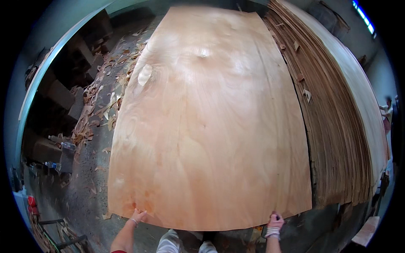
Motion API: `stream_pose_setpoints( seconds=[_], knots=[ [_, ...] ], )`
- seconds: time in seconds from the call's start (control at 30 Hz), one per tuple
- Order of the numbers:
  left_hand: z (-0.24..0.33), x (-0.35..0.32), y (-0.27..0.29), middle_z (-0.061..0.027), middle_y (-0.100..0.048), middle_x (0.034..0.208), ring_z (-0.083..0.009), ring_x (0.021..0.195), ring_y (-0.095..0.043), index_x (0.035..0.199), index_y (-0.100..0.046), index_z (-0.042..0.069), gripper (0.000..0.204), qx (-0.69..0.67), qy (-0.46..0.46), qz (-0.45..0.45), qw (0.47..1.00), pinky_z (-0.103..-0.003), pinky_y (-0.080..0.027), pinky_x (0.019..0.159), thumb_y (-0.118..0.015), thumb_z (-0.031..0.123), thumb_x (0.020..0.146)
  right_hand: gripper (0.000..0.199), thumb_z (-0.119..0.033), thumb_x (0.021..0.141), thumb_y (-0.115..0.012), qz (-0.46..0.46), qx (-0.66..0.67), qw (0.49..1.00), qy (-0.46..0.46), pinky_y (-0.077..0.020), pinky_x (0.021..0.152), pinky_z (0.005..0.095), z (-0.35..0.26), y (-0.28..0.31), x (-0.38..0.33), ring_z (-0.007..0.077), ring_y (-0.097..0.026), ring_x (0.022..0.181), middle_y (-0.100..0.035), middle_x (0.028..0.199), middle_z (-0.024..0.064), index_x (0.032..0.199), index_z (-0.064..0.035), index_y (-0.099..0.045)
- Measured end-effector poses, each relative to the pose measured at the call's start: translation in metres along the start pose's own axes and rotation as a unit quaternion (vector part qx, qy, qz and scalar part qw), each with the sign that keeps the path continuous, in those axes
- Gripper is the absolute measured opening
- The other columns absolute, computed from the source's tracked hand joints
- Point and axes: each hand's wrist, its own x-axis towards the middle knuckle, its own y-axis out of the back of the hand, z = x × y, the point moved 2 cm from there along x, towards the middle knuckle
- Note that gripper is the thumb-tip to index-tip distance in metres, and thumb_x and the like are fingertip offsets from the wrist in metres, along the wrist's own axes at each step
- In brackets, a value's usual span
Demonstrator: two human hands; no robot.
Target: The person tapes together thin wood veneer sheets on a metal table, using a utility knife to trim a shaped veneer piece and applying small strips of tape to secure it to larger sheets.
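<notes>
A large thin sheet of light orange wood veneer [211, 122] lies flat in front of me, filling the middle of the view. My left hand [137, 216] grips its near edge at the left corner. My right hand [275, 222], with tape wound around the wrist, pinches the same near edge toward the right corner. Both forearms come up from the lower edge, and my legs show between them under the sheet's edge.
A tall stack of veneer sheets [337, 122] stands close against the right side of the sheet. Torn veneer scraps [101, 105] litter the grey concrete floor [84, 189] on the left. Dark blocks and machine parts [59, 97] line the far left.
</notes>
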Motion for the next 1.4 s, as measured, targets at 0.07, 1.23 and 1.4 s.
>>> stream_pose_setpoints(
  seconds=[0.07,1.23,1.4],
  knots=[
    [-0.014,0.004,0.005,-0.0254,-0.035,0.131,-0.0285,0.116,-0.044,0.123,-0.036,-0.013,0.072,0.044,0.004,0.008,0.999,-0.031,-0.038,0.095,-0.062,0.038,0.08,0.027,-0.022,0.079,-0.055,-0.034,-0.023,0.999,-0.013,-0.0457,0.058,0.0286,-0.02,-0.041,-0.026,0.015,-0.057,0.061,-0.062,0.066,0.0085,0.082,0.0035,-0.064],
    [0.18,-0.036,-0.21,-0.0096,-0.057,0.105,-0.0176,0.099,-0.054,0.119,-0.048,0.003,0.043,-0.09,-0.127,-0.01,0.988,-0.031,-0.046,0.082,-0.059,0.023,0.083,0.031,-0.031,0.081,-0.055,-0.317,-0.081,0.911,-0.25,-0.0447,0.072,0.0371,0.065,0.02,-0.273,0.0298,-0.057,0.075,-0.062,0.086,0.0205,0.087,-0.0005,-0.058],
    [0.294,-0.072,-0.326,-0.0068,-0.058,0.091,-0.0163,0.086,-0.057,0.113,-0.046,0.003,0.041,-0.256,-0.049,-0.152,0.954,-0.03,-0.048,0.072,-0.059,0.028,0.084,0.043,-0.042,0.081,-0.051,-0.377,-0.139,0.889,-0.222,-0.0445,0.076,0.0411,0.088,0.051,-0.298,0.0395,-0.056,0.092,-0.06,0.094,0.024,0.095,-0.0021,-0.059]
  ],
)
